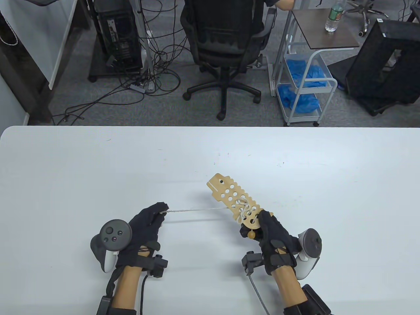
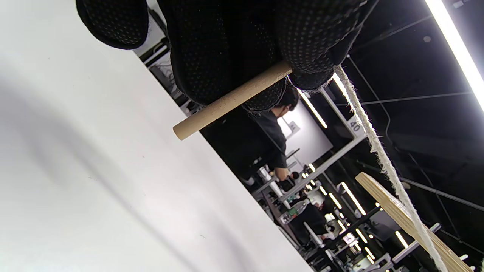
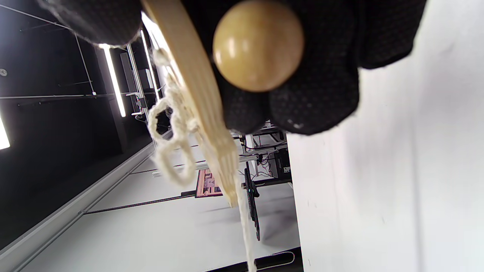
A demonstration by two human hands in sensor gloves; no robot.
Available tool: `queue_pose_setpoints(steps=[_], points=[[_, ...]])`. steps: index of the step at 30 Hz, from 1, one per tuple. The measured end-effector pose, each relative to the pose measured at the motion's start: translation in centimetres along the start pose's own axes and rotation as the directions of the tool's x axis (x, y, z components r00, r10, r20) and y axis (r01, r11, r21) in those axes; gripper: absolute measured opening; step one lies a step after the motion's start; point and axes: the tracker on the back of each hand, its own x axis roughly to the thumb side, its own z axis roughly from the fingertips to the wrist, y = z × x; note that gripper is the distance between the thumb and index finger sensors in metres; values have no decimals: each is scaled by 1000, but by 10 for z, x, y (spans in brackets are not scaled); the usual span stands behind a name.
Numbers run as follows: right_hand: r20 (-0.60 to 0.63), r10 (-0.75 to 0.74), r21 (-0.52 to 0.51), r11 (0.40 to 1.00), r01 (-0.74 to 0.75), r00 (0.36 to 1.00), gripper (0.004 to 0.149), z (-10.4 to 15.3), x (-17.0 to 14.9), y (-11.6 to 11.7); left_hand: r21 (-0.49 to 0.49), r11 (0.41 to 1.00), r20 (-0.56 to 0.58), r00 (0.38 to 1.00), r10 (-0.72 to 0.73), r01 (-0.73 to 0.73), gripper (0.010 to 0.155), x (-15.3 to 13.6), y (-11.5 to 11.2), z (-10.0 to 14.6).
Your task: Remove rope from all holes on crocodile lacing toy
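The wooden crocodile lacing board (image 1: 233,198) is held above the white table (image 1: 98,164), its head end pointing up-left. My right hand (image 1: 262,229) grips its near end, fingers curled round the board (image 3: 196,94). A wooden ball (image 1: 251,234) (image 3: 258,45) hangs at that hand. White rope (image 1: 244,211) still loops through several holes near my right hand, loose loops (image 3: 170,151) showing beside the board. A taut stretch of rope (image 1: 197,210) runs left to my left hand (image 1: 154,215), which pinches the wooden needle (image 2: 230,101) with the rope (image 2: 378,151) trailing off it.
Beyond the table's far edge stand an office chair (image 1: 226,49), a wire cart (image 1: 305,82) with blue items, computer towers and floor cables. A person sits in the chair.
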Motion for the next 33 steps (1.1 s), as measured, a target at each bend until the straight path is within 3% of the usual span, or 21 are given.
queue_pose_setpoints(steps=[33], points=[[-43,-69,-67,996,66,997,52,-7,-1,-18,22,1000,-32,999,21,-20,47,-7,6,-2]])
